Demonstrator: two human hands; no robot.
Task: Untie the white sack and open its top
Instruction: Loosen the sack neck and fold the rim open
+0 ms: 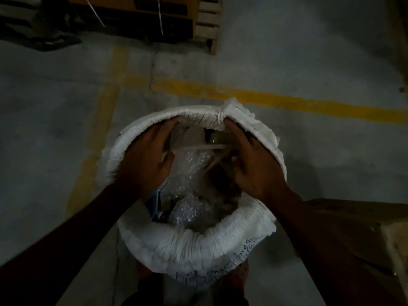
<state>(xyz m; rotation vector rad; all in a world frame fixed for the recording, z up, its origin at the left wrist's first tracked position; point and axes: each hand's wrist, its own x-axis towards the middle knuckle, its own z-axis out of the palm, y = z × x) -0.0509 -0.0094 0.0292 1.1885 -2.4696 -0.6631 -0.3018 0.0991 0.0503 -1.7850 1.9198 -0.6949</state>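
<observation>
On grey concrete floor (309,62) crossed by yellow painted lines (276,100): white sack (194,246) standing upright, just in front of the person. Top already open, rim rolled outward into a thick white collar forming a wide round mouth. Bunched gather of fabric at far rim, upper right. Blue printed lettering on near outer wall, not legible.

Inside the mouth: bubble wrap (187,173), cardboard pieces (189,135) toward the far side, pale plastic strap (198,148) running across between the hands. Remaining contents too dark to identify.

Left hand (145,160) inside mouth at left, fingers spread, fingertips against far inner rim. Right hand (254,164) inside mouth at right, fingers loosely curled, tips at the gathered rim; grip on anything cannot be determined.

At right edge: brown cardboard box (353,235). At top: wooden pallet (208,21) bearing strapped cartons (132,9)
</observation>
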